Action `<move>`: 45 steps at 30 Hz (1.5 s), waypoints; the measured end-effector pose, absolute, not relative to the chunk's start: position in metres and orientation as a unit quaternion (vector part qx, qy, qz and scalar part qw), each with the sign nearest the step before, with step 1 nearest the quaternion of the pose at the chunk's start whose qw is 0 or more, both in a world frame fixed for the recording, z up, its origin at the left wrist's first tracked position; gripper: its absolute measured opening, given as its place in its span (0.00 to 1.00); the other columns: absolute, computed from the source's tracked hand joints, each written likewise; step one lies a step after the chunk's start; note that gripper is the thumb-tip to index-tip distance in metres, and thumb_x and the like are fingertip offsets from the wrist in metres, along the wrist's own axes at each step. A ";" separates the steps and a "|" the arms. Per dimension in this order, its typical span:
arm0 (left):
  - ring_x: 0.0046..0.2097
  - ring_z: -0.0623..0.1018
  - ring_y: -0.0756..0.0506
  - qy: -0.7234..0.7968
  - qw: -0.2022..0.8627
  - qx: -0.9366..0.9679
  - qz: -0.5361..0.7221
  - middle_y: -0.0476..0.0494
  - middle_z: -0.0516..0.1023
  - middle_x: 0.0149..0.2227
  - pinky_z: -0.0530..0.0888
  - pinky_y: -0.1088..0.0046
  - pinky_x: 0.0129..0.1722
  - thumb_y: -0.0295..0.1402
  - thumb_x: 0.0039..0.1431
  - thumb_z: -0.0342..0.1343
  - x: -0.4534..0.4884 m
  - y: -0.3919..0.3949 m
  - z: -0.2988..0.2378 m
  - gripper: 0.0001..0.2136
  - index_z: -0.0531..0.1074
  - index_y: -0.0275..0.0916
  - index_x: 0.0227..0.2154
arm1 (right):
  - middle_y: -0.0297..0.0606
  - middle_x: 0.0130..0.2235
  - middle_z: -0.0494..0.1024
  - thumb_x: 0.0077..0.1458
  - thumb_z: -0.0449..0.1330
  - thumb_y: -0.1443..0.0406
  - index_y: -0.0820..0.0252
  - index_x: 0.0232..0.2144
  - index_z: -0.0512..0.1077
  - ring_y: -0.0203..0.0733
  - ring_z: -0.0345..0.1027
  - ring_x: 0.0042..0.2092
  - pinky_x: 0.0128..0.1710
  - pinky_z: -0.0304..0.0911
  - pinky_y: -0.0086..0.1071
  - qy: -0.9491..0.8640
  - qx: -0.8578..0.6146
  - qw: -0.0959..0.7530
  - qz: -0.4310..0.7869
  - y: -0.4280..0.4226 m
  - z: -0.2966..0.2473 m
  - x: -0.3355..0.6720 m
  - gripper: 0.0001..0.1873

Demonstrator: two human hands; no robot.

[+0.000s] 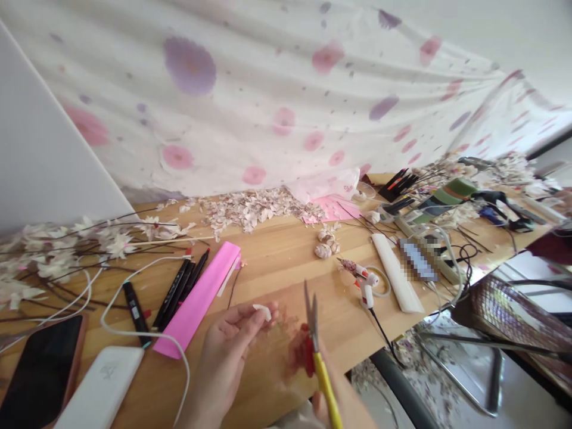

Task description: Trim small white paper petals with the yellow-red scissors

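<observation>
My left hand (226, 351) pinches a small white petal (262, 311) between thumb and fingertips, above the wooden tabletop (268, 339). My right hand (339, 402) sits at the bottom edge of the view, gripping yellow-handled scissors (322, 372). Their slim steel blades (311, 316) point up and away, a short distance to the right of the petal. The blades are closed or nearly so. A red smear (297, 351) marks the wood under the scissors, though it is blurred. Part of the right hand is cut off by the frame.
Left of my hands lie a pink paper strip (196, 301), several black markers (176, 295), a phone (40, 372), and a white power bank (100, 387). Blossom branches (58, 250), a petal heap (254, 208), a white tube (397, 273), and cables crowd the table.
</observation>
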State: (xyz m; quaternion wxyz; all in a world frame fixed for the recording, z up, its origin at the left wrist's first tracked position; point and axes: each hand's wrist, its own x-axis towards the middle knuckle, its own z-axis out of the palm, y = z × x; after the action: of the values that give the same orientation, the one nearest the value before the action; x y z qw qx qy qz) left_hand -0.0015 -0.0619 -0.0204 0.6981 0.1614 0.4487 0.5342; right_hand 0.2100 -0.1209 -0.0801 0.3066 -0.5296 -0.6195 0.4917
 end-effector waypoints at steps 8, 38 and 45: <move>0.39 0.85 0.45 0.448 0.680 0.160 0.557 0.42 0.88 0.34 0.82 0.74 0.44 0.41 0.42 0.77 0.006 -0.069 -0.017 0.13 0.85 0.40 0.29 | 0.56 0.53 0.73 0.53 0.51 0.29 0.62 0.71 0.51 0.64 0.68 0.55 0.58 0.62 0.52 -0.682 -0.444 0.265 0.516 -0.113 -0.055 0.172 0.59; 0.37 0.85 0.42 0.480 0.642 0.195 0.565 0.39 0.87 0.33 0.84 0.66 0.43 0.46 0.44 0.75 0.011 -0.068 -0.017 0.17 0.85 0.37 0.29 | 0.44 0.39 0.78 0.50 0.45 0.24 0.57 0.60 0.62 0.50 0.71 0.34 0.35 0.68 0.37 -0.690 -0.486 0.266 0.465 -0.111 -0.056 0.172 0.54; 0.38 0.86 0.39 0.486 0.666 0.211 0.525 0.36 0.88 0.35 0.84 0.63 0.45 0.47 0.42 0.75 0.006 -0.066 -0.016 0.18 0.84 0.36 0.27 | 0.37 0.31 0.75 0.42 0.60 0.27 0.56 0.40 0.66 0.48 0.68 0.33 0.32 0.65 0.34 -0.645 -0.538 0.242 0.487 -0.107 -0.060 0.180 0.43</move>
State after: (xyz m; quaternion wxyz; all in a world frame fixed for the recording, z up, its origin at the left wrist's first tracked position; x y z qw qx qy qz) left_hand 0.0060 -0.0657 -0.0160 0.6658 0.2113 0.4863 0.5250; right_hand 0.1799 -0.1065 -0.0598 0.2417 -0.5376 -0.6447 0.4868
